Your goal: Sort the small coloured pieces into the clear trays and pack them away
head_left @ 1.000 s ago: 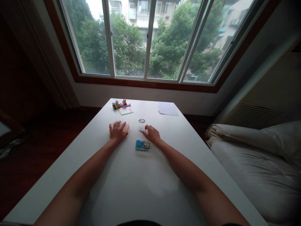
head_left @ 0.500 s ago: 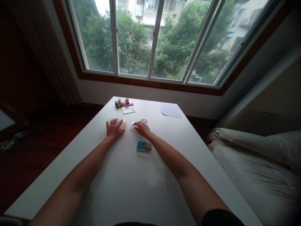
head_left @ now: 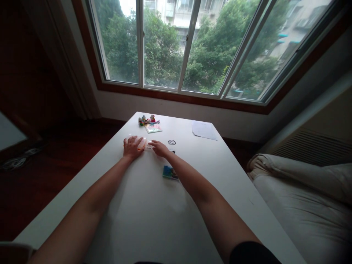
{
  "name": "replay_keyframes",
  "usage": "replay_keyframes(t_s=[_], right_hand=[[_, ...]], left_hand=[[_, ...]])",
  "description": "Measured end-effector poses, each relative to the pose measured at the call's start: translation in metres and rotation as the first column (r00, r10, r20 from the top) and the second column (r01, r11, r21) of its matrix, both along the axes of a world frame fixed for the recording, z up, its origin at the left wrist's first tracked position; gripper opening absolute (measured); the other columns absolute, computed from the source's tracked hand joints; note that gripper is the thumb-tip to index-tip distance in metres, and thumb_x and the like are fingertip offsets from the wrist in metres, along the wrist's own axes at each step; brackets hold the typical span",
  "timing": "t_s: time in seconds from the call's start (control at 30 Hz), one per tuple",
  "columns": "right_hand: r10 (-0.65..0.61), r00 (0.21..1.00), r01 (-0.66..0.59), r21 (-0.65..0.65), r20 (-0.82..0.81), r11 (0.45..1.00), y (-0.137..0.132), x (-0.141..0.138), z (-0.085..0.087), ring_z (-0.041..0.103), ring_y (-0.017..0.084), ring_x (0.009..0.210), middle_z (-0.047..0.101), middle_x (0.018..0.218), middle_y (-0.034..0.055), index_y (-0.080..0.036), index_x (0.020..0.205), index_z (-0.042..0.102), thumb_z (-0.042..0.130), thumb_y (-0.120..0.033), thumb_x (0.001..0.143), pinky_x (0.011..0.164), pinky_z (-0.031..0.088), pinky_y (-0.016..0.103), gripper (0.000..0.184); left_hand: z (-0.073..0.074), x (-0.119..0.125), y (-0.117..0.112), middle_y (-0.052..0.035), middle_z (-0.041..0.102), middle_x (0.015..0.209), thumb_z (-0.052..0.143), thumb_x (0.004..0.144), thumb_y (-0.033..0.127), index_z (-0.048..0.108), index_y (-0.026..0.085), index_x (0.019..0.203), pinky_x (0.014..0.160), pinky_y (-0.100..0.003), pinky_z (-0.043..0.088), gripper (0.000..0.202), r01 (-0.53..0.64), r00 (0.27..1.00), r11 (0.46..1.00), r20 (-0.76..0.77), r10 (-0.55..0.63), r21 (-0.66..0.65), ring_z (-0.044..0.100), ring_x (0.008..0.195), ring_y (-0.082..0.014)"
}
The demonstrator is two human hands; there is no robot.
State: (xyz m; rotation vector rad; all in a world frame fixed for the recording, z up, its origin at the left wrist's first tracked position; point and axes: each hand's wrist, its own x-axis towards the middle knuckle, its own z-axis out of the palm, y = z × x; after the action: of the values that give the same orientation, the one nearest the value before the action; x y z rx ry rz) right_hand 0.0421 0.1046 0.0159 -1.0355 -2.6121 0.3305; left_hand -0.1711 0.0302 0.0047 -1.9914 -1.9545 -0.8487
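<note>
My left hand point(head_left: 132, 147) lies over a clear plastic box point(head_left: 142, 141) with orange showing at its near side. Its fingers curve across the top and the thumb presses at the near right, so part of the box is covered. Just to the right, my right hand point(head_left: 158, 147) has its fingertips closed on a small clear plastic piece point(head_left: 150, 144), close against the box; its exact shape is too small to make out. Under my right forearm a flat case of blue and dark small pieces point(head_left: 168, 171) is partly hidden.
Small toy figures point(head_left: 145, 120) and a colourful square card point(head_left: 153, 127) are at the far left of the white table point(head_left: 143, 216). Paper sheets point(head_left: 204, 130) lie far right. A dark-rimmed oval item point(head_left: 172, 142) sits beyond my right wrist. A sofa point(head_left: 288, 190) stands right.
My right hand has moved left with the small clear piece, up to the box. My left hand and the box have shifted slightly left. My forearm now covers part of the case.
</note>
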Motion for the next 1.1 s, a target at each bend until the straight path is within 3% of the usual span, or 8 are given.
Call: replay_keyframes(t_s=[0.13, 0.27, 0.43, 0.63, 0.73, 0.87, 1.0, 1.1], right_hand=[[-0.02, 0.98, 0.024, 0.018, -0.199, 1.0, 0.006, 0.016, 0.003, 0.045, 0.021, 0.141, 0.045, 0.156, 0.0075, -0.029, 0.151, 0.048, 0.053, -0.013, 0.095, 0.116, 0.04, 0.042, 0.058], [-0.03, 0.967, 0.039, 0.029, -0.254, 0.999, -0.009, 0.055, 0.011, 0.062, 0.023, 0.118, 0.065, 0.129, 0.0109, -0.023, 0.13, 0.066, 0.058, -0.023, 0.097, 0.104, 0.048, 0.044, 0.034], [0.14, 0.968, -0.134, 0.043, -0.209, 0.99, -0.065, 0.125, 0.023, 0.064, 0.022, 0.106, 0.07, 0.114, 0.0084, -0.024, 0.114, 0.071, 0.061, -0.032, 0.097, 0.096, 0.052, 0.039, 0.021], [0.257, 0.963, -0.254, 0.035, -0.085, 0.966, -0.135, 0.171, 0.026, 0.059, 0.027, 0.119, 0.061, 0.133, 0.0134, -0.023, 0.133, 0.058, 0.074, -0.044, 0.086, 0.1, 0.051, 0.043, 0.053], [0.224, 0.973, -0.219, 0.088, -0.053, 0.972, -0.138, 0.166, 0.013, 0.059, 0.027, 0.118, 0.06, 0.133, 0.0132, -0.023, 0.134, 0.057, 0.072, -0.037, 0.087, 0.101, 0.05, 0.044, 0.05], [0.198, 0.977, -0.182, 0.17, -0.078, 0.969, -0.111, 0.134, -0.006, 0.056, 0.028, 0.123, 0.059, 0.136, 0.0134, -0.024, 0.134, 0.058, 0.071, -0.036, 0.089, 0.105, 0.048, 0.047, 0.048], [0.149, 0.986, -0.131, 0.197, -0.08, 0.971, -0.08, 0.087, -0.013, 0.05, 0.028, 0.132, 0.054, 0.145, 0.0125, -0.027, 0.138, 0.057, 0.067, -0.031, 0.092, 0.11, 0.044, 0.048, 0.047], [0.048, 0.992, -0.029, 0.159, -0.115, 0.987, -0.067, 0.054, -0.013, 0.048, 0.028, 0.133, 0.053, 0.145, 0.012, -0.028, 0.139, 0.058, 0.066, -0.031, 0.093, 0.11, 0.044, 0.047, 0.047]], left_hand=[[-0.001, -0.008, 0.006, -0.0121, 0.05, 0.15, 0.068, 0.082, 0.045, 0.059, 0.032, 0.14, 0.121, -0.059, 0.01, 0.061, 0.01, 1.0, 1.0, 0.028, -0.01, -0.004, 0.035, 0.143, -0.0363], [-0.004, -0.011, 0.008, -0.0121, 0.05, 0.15, 0.068, 0.082, 0.046, 0.059, 0.031, 0.14, 0.123, -0.059, 0.007, 0.061, 0.021, 0.999, 1.0, 0.033, -0.021, 0.013, 0.035, 0.143, -0.0361], [-0.006, -0.014, 0.01, -0.0141, 0.049, 0.15, 0.065, 0.084, 0.053, 0.054, 0.025, 0.144, 0.125, -0.059, 0.002, 0.066, 0.038, 0.998, 0.997, 0.049, -0.041, 0.065, 0.033, 0.146, -0.0366], [-0.007, -0.012, 0.011, -0.0154, 0.048, 0.15, 0.065, 0.085, 0.05, 0.053, 0.023, 0.144, 0.125, -0.06, 0.002, 0.066, 0.014, 0.998, 0.994, 0.064, -0.021, 0.112, 0.031, 0.147, -0.0368], [-0.009, -0.008, 0.011, -0.0158, 0.048, 0.15, 0.062, 0.087, 0.051, 0.054, 0.022, 0.142, 0.124, -0.06, 0.004, 0.062, -0.022, 0.995, 0.992, 0.103, 0.009, 0.125, 0.032, 0.146, -0.0364], [-0.014, -0.014, 0.013, -0.0161, 0.049, 0.149, 0.055, 0.091, 0.051, 0.057, 0.021, 0.138, 0.123, -0.059, 0.013, 0.055, -0.129, 0.969, 0.978, 0.232, 0.09, 0.162, 0.037, 0.143, -0.0353], [-0.022, -0.041, 0.017, -0.0173, 0.054, 0.141, 0.048, 0.094, 0.047, 0.057, 0.017, 0.135, 0.118, -0.048, 0.033, 0.052, -0.343, 0.827, 0.934, 0.503, 0.251, 0.098, 0.047, 0.135, -0.0315], [-0.028, -0.053, 0.018, -0.0171, 0.056, 0.138, 0.046, 0.096, 0.046, 0.053, 0.016, 0.139, 0.113, -0.042, 0.042, 0.054, -0.356, 0.731, 0.934, 0.625, 0.274, 0.007, 0.052, 0.131, -0.0284]])
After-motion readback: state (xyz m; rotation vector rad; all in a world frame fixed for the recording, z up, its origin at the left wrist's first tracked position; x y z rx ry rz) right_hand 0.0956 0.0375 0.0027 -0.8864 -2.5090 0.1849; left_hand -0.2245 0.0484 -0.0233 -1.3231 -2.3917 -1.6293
